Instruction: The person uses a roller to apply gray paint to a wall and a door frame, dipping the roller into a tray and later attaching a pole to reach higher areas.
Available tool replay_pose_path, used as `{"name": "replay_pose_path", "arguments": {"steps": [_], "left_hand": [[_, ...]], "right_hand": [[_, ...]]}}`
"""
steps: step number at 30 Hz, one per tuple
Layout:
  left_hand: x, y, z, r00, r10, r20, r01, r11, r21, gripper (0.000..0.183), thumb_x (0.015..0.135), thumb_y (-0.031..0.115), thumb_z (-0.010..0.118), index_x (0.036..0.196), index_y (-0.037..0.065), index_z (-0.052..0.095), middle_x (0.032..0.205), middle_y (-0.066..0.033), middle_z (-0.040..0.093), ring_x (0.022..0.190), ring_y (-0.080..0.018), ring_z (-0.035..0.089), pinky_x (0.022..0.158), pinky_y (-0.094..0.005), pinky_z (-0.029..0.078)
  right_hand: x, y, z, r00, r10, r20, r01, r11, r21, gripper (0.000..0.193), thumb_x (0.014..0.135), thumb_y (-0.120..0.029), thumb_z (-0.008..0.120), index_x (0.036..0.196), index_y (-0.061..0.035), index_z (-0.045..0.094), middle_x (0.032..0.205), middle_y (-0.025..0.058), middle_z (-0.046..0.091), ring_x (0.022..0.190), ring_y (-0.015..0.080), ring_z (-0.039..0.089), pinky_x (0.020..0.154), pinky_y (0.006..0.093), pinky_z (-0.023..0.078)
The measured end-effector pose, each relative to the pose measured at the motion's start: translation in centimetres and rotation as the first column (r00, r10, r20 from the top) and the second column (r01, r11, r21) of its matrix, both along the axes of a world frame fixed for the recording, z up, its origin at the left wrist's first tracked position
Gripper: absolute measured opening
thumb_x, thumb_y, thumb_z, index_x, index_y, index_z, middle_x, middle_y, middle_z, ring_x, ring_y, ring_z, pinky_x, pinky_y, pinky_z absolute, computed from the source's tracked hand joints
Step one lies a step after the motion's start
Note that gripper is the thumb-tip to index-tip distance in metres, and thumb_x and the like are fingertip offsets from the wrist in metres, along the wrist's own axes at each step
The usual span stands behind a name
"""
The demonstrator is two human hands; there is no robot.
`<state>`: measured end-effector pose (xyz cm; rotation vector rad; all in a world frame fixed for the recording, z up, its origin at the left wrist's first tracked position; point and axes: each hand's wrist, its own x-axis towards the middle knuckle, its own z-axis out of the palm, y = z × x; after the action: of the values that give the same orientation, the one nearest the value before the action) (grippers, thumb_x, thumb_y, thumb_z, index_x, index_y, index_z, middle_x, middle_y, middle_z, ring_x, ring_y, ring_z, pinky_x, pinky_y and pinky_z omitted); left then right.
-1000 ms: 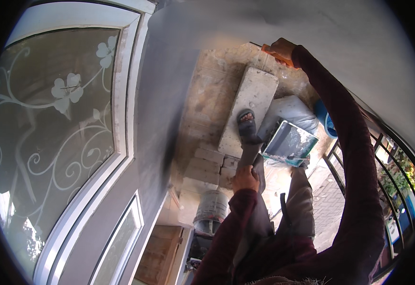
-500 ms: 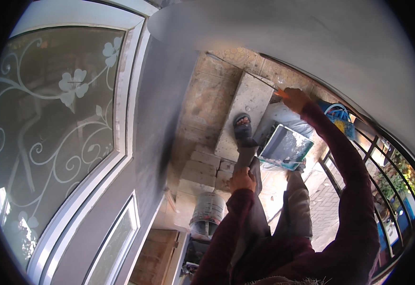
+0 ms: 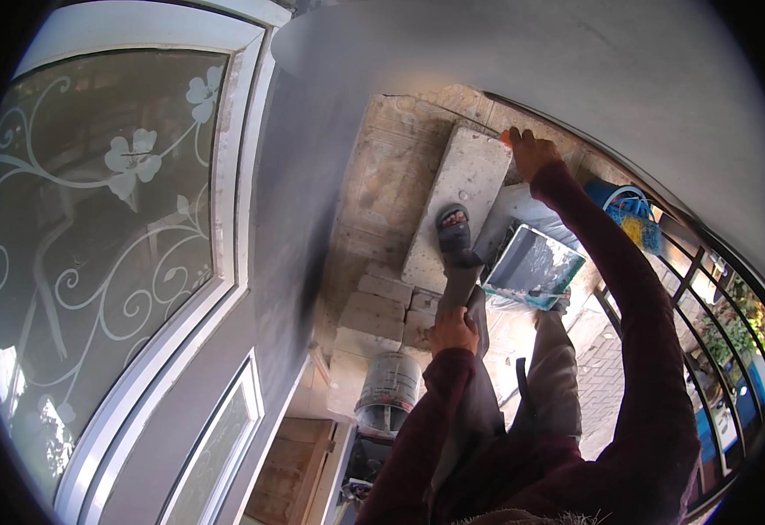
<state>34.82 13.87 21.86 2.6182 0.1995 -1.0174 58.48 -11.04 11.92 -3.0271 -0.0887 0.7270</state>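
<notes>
Grey wall meets the right hand, stretched out and closed on something too small to tell, which looks like work on the wall's surface. The left hand rests, fingers curled, on the raised knee, foot on a concrete slab; reloading likely means reaching to the paint tray just beside.

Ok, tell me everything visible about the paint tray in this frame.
The paint tray is a shallow rectangular tray with a pale rim, its inside coated in grey paint that matches the grey wall. It looks wrapped or lined in thin plastic that bunches at its lower edge. It sits tilted on the paved floor, right of the slab where the sandalled foot stands, below the right hand and beside a blue bucket. Neither hand touches it.
</notes>
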Motion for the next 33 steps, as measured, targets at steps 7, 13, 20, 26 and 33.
{"name": "replay_pose_path", "arguments": {"steps": [7, 13, 20, 26, 33], "left_hand": [[0.6, 0.0, 0.5, 1.0, -0.018, -0.011, 0.018, 1.0, 0.017, 0.02, 0.079, 0.023, 0.063, 0.097, 0.016, 0.064, 0.094, -0.0068, 0.066, 0.09, -0.0292, 0.062, 0.078, -0.0446, 0.049], [0.5, 0.1, 0.3, 1.0, -0.027, -0.009, 0.027, 1.0, 0.002, 0.02, 0.079, 0.024, 0.063, 0.097, 0.015, 0.064, 0.095, -0.0068, 0.066, 0.09, -0.0288, 0.062, 0.078, -0.0444, 0.049], [0.3, 0.1, 0.3, 0.998, -0.034, 0.055, 0.034, 0.999, 0.006, 0.015, 0.078, 0.019, 0.061, 0.092, 0.014, 0.064, 0.091, -0.0066, 0.065, 0.091, -0.0276, 0.062, 0.074, -0.045, 0.049], [0.3, 0.1, 0.5, 0.999, -0.044, 0.016, 0.043, 0.999, 0.015, 0.019, 0.079, 0.022, 0.062, 0.097, 0.015, 0.064, 0.093, -0.0077, 0.066, 0.089, -0.0286, 0.063, 0.078, -0.0432, 0.05], [0.2, -0.1, 0.5, 0.999, -0.045, 0.025, 0.045, 0.999, 0.013, 0.019, 0.079, 0.021, 0.063, 0.097, 0.014, 0.064, 0.093, -0.0078, 0.066, 0.089, -0.0284, 0.063, 0.077, -0.0434, 0.05]], "right_hand": [[3.2, -0.3, -2.2, 1.0, 0.012, 0.022, -0.012, 1.0, -0.02, 0.034, 0.088, -0.011, 0.048, 0.122, -0.0096, 0.051, 0.106, 0.0151, 0.059, 0.085, 0.0342, 0.067, 0.075, 0.0438, 0.055], [4.8, -0.5, -3.9, 0.981, 0.016, 0.196, -0.012, 1.0, -0.024, 0.026, 0.088, -0.01, 0.048, 0.113, -0.011, 0.054, 0.102, 0.0129, 0.061, 0.081, 0.0317, 0.068, 0.072, 0.0434, 0.055], [7.8, -0.8, -1.6, 0.994, 0.06, 0.091, -0.055, 0.997, -0.055, 0.028, 0.085, -0.01, 0.053, 0.113, -0.0116, 0.054, 0.098, 0.0114, 0.061, 0.081, 0.0307, 0.068, 0.071, 0.0433, 0.056], [8.6, -1.7, 1.2, 0.999, 0.047, -0.021, -0.048, 0.997, -0.061, 0.035, 0.081, -0.006, 0.057, 0.116, -0.0091, 0.052, 0.109, 0.0119, 0.058, 0.092, 0.0323, 0.066, 0.076, 0.042, 0.057], [7.5, -2.7, 3.6, 0.995, 0.065, 0.07, -0.063, 0.998, -0.02, 0.035, 0.08, -0.005, 0.057, 0.115, -0.0089, 0.053, 0.104, 0.0118, 0.06, 0.085, 0.0319, 0.067, 0.072, 0.0406, 0.057]]}}
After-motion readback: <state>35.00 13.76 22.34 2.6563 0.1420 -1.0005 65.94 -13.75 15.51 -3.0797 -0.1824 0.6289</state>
